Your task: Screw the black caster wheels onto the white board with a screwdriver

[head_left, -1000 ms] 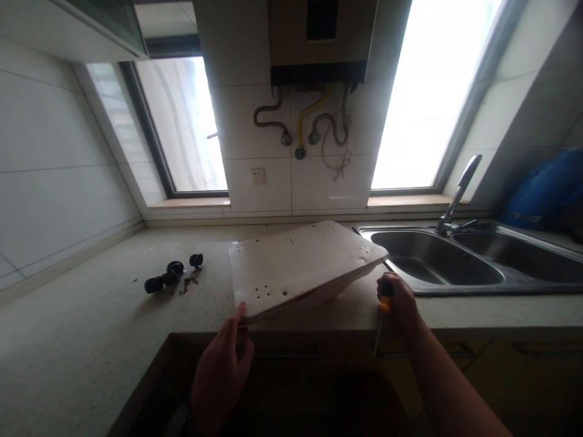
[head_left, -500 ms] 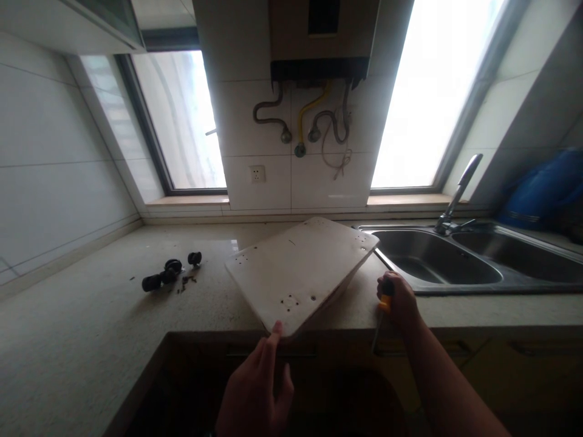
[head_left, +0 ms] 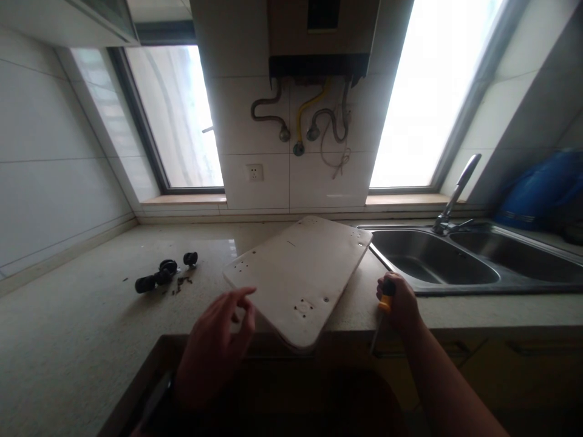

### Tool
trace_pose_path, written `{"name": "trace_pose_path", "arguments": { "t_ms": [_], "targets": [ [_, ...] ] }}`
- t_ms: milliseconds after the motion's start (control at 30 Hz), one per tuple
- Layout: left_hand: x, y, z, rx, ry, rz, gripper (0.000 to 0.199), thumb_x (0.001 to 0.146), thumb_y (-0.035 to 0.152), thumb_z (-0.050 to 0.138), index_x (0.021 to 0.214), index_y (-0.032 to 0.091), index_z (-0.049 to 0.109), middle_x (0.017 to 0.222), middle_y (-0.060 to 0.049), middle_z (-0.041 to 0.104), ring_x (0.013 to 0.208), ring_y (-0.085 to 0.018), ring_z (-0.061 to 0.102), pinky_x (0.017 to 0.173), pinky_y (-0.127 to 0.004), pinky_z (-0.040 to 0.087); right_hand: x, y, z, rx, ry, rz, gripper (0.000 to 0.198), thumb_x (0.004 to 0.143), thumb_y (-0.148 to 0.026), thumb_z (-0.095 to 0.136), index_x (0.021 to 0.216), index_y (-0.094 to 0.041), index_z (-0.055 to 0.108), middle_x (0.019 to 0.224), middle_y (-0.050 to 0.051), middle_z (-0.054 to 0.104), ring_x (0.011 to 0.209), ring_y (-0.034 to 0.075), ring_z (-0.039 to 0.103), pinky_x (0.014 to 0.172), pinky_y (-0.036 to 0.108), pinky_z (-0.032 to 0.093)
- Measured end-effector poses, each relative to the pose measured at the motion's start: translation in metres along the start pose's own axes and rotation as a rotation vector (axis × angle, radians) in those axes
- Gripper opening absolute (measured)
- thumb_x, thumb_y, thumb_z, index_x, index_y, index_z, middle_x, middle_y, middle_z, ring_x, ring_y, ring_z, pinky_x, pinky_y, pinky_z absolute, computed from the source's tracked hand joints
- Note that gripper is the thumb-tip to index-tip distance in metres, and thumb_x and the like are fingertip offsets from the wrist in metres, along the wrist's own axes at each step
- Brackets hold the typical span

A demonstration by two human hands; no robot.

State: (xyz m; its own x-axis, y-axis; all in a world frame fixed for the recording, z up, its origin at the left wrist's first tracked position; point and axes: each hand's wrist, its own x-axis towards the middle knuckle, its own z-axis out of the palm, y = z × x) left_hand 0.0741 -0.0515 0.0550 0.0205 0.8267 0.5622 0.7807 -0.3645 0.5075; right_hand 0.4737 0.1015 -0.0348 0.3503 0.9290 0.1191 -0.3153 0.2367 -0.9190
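A white board (head_left: 291, 267) with rounded corners and small groups of screw holes rests on the counter, its near corner jutting over the front edge. Beside its left edge is my left hand (head_left: 218, 340), fingers apart and curved, holding nothing; whether a fingertip touches the edge I cannot tell. My right hand (head_left: 398, 303) is wrapped round a screwdriver (head_left: 385, 302) with a yellow and black handle, its shaft pointing down in front of the counter. Several black caster wheels (head_left: 166, 270) lie on the left of the counter, with small screws (head_left: 178, 285) next to them.
On the right, a double steel sink (head_left: 428, 258) with a faucet (head_left: 458, 194) is set into the stone counter (head_left: 91, 321). A blue container (head_left: 542, 188) stands in the far right corner. A water heater (head_left: 319, 36) with hoses hangs on the tiled wall.
My left hand has left the board's near corner and moved left to its side edge. The board has turned a little, its near corner shifting right. My right hand keeps the screwdriver in place.
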Motion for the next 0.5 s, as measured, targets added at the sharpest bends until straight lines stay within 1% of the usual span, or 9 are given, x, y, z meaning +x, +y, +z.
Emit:
{"name": "trace_pose_path", "arguments": {
  "t_ms": [67, 100, 167, 267, 333, 367, 500],
  "targets": [
    [0.026, -0.025, -0.009, 0.082, 0.066, -0.008, 0.033, 0.099, 0.039, 0.047, 0.120, 0.021, 0.064, 0.110, -0.009, 0.071, 0.093, -0.025, 0.069, 0.089, -0.042, 0.058, 0.001, 0.000, 0.000, 0.006, 0.007, 0.009, 0.023, 0.073, -0.040, 0.070, 0.075, -0.022, 0.056, 0.064, -0.001, 0.059, 0.050, 0.014, 0.052, 0.042, 0.027, 0.042],
    [0.039, -0.039, -0.011, 0.123, 0.078, -0.023, 0.035, 0.098, 0.040, 0.046, 0.119, 0.019, 0.064, 0.117, -0.011, 0.070, 0.102, -0.027, 0.067, 0.095, -0.045, 0.055, 0.001, 0.001, 0.001, 0.010, 0.012, 0.014, 0.023, 0.072, -0.040, 0.071, 0.075, -0.022, 0.057, 0.065, -0.001, 0.059, 0.050, 0.014, 0.052, 0.042, 0.027, 0.042],
    [0.063, -0.068, -0.010, 0.173, 0.055, -0.066, 0.043, 0.098, 0.044, 0.044, 0.126, 0.016, 0.062, 0.129, -0.014, 0.065, 0.115, -0.031, 0.063, 0.104, -0.048, 0.050, 0.001, 0.000, 0.001, 0.020, 0.016, 0.023, 0.022, 0.072, -0.039, 0.072, 0.076, -0.022, 0.057, 0.065, -0.001, 0.059, 0.050, 0.014, 0.053, 0.042, 0.026, 0.042],
    [0.090, -0.107, -0.002, 0.157, -0.043, -0.164, 0.054, 0.096, 0.048, 0.039, 0.128, 0.009, 0.061, 0.133, -0.020, 0.062, 0.128, -0.034, 0.056, 0.114, -0.051, 0.039, 0.000, -0.002, 0.002, 0.034, 0.011, 0.041, 0.022, 0.072, -0.038, 0.072, 0.074, -0.022, 0.057, 0.064, -0.001, 0.058, 0.050, 0.013, 0.052, 0.042, 0.026, 0.042],
    [0.101, -0.126, 0.005, 0.137, -0.089, -0.194, 0.056, 0.095, 0.048, 0.039, 0.126, 0.008, 0.062, 0.133, -0.022, 0.064, 0.131, -0.036, 0.054, 0.117, -0.053, 0.034, -0.001, -0.004, 0.003, 0.044, 0.002, 0.057, 0.023, 0.071, -0.039, 0.071, 0.074, -0.022, 0.056, 0.063, -0.001, 0.057, 0.049, 0.013, 0.051, 0.041, 0.025, 0.041],
    [0.104, -0.132, 0.009, 0.120, -0.110, -0.206, 0.057, 0.094, 0.049, 0.038, 0.126, 0.008, 0.062, 0.133, -0.022, 0.065, 0.132, -0.036, 0.054, 0.117, -0.053, 0.033, -0.002, -0.005, 0.003, 0.050, -0.003, 0.066, 0.023, 0.071, -0.039, 0.071, 0.074, -0.022, 0.056, 0.063, -0.001, 0.057, 0.049, 0.013, 0.050, 0.041, 0.025, 0.041],
    [0.107, -0.146, 0.022, 0.019, -0.186, -0.235, 0.059, 0.095, 0.054, 0.037, 0.122, 0.009, 0.064, 0.129, -0.021, 0.069, 0.123, -0.034, 0.062, 0.109, -0.046, 0.044, -0.002, -0.008, 0.004, 0.090, -0.021, 0.110, 0.023, 0.070, -0.039, 0.071, 0.073, -0.022, 0.055, 0.063, -0.001, 0.055, 0.049, 0.012, 0.049, 0.040, 0.024, 0.040]
  ]
}}
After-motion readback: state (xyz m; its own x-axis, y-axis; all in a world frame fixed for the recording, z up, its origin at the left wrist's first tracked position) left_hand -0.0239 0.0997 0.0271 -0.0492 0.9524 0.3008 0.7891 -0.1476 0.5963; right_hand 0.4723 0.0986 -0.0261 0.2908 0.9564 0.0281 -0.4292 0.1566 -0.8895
